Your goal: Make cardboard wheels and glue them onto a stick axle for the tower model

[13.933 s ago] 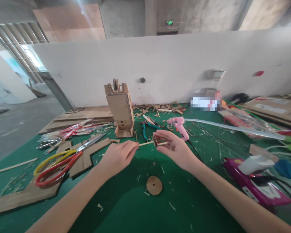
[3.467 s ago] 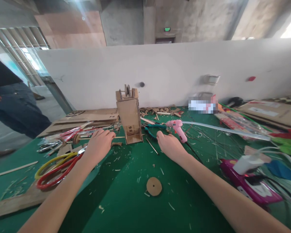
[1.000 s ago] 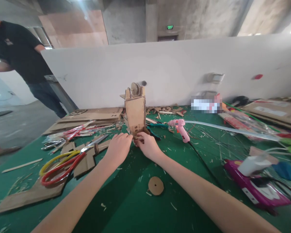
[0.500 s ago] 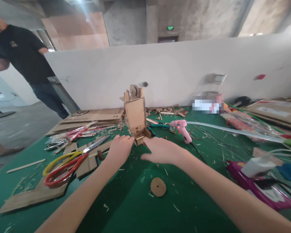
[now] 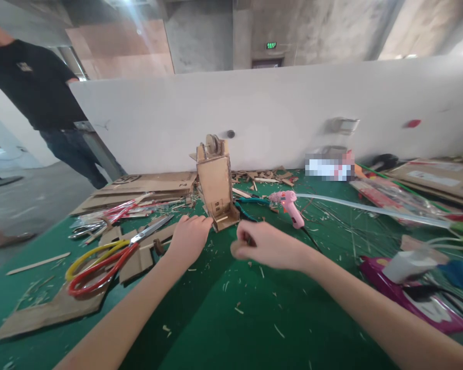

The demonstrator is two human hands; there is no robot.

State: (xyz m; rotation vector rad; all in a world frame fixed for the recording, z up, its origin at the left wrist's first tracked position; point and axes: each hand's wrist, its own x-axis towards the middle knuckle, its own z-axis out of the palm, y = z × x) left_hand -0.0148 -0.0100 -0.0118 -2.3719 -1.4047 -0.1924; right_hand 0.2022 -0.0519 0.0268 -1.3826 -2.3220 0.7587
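Note:
A tall cardboard structure [image 5: 215, 180] stands upright on the green table, with round discs on an axle at its top and a small open tray at its foot. My left hand [image 5: 189, 237] is closed at its lower left edge, fingertips against the cardboard. Just right of and nearer than the foot, my right hand [image 5: 260, 245] is apart from the structure, its fingers curled in. What it holds is hidden by the fingers and blur. No loose cardboard disc shows on the table.
Large scissors [image 5: 100, 262] lie on cardboard scraps at the left. Behind my right hand are teal-handled pliers [image 5: 250, 200] and a pink glue gun [image 5: 291, 205] with a cord. A power strip [image 5: 428, 303] lies right. A person [image 5: 42, 87] stands beyond the table.
My right hand has moved away from the structure's foot and its fingers have curled in. The loose disc seen on the table earlier no longer shows. My left hand has stayed at the structure.

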